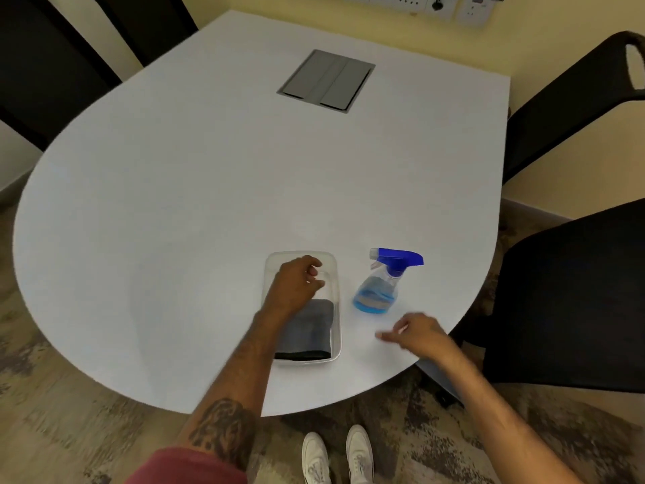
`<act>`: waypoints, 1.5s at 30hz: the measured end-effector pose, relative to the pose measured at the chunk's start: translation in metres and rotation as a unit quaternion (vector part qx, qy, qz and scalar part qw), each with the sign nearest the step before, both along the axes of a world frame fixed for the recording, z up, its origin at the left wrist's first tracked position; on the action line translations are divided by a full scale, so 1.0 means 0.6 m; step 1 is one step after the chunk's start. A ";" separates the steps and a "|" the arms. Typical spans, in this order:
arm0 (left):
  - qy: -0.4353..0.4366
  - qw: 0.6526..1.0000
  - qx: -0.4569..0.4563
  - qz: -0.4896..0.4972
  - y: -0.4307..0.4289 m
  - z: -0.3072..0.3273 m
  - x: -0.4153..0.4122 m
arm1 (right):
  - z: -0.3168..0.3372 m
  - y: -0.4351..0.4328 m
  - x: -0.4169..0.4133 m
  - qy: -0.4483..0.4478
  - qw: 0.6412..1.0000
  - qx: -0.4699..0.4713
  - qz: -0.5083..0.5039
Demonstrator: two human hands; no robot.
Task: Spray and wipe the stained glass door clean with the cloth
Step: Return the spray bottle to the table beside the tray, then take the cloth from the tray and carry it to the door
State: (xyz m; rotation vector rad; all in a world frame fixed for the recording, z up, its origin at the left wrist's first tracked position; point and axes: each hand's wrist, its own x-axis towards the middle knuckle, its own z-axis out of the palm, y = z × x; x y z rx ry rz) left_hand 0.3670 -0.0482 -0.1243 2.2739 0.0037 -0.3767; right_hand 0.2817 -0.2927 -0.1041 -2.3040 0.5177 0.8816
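A clear spray bottle (378,291) with a blue trigger head and blue liquid stands on the white table near its front right edge. Left of it a clear plastic tray (338,274) holds a folded grey cloth (309,331) at its near end. My left hand (295,284) hovers over the tray's far half with fingers loosely curled and nothing in them. My right hand (415,333) is low over the table just in front of the bottle, blurred, fingers apart, holding nothing. No glass door is in view.
The rounded white table (192,204) has a grey cable hatch (328,80) near its far end. Black chairs (565,295) stand at the right and at the far left. Wall sockets (419,3) sit behind the table. My white shoes (336,455) stand on patterned carpet.
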 end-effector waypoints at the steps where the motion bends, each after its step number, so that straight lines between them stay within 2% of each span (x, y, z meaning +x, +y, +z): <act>1: 0.025 0.998 0.039 -0.031 0.021 -0.001 0.007 | -0.005 0.023 -0.008 0.028 0.999 -0.005 0.043; 2: 0.059 0.991 0.093 -0.076 0.037 -0.004 0.013 | -0.009 0.051 -0.009 0.032 0.997 0.011 0.072; 4: 0.125 0.957 0.210 -0.156 0.053 -0.018 0.023 | -0.010 0.115 0.011 -0.022 0.994 0.036 0.103; 6: 0.153 0.919 0.300 -0.203 0.054 -0.041 0.028 | -0.011 0.175 0.049 -0.093 0.988 0.018 0.125; 8: 0.160 0.894 0.351 -0.229 0.049 -0.073 0.031 | -0.024 0.216 0.083 -0.114 0.977 -0.029 0.178; 11: 0.167 0.880 0.368 -0.248 0.043 -0.115 0.035 | -0.068 0.241 0.118 -0.088 0.949 -0.100 0.286; 14: 0.170 0.877 0.371 -0.255 0.038 -0.132 0.044 | -0.104 0.253 0.139 -0.017 0.914 -0.146 0.379; 17: 0.196 0.868 0.373 -0.261 0.030 -0.133 0.059 | -0.129 0.262 0.161 0.032 0.899 -0.147 0.411; 20: 0.219 0.862 0.372 -0.265 0.023 -0.134 0.066 | -0.139 0.265 0.179 0.042 0.888 -0.152 0.431; 25: 0.185 0.876 0.366 -0.254 0.018 -0.112 0.057 | -0.126 0.261 0.197 0.077 0.872 -0.174 0.451; 31: 0.165 0.889 0.342 -0.255 0.021 0.004 0.053 | -0.033 0.247 0.206 0.037 0.893 -0.162 0.417; 34: 0.162 0.905 0.310 -0.244 0.042 0.086 0.043 | 0.034 0.254 0.195 0.009 0.902 -0.122 0.415; 37: 0.146 0.922 0.284 -0.216 0.086 0.176 0.017 | 0.108 0.269 0.169 -0.019 0.906 -0.041 0.421; 40: 0.128 0.958 0.214 -0.139 0.152 0.257 -0.039 | 0.187 0.287 0.133 -0.058 0.904 0.044 0.422; 42: 0.098 0.984 0.138 -0.052 0.193 0.303 -0.099 | 0.235 0.299 0.106 -0.085 0.898 0.088 0.422; 45: 0.011 0.993 0.028 0.117 0.233 0.356 -0.213 | 0.297 0.322 0.054 -0.118 0.889 0.186 0.401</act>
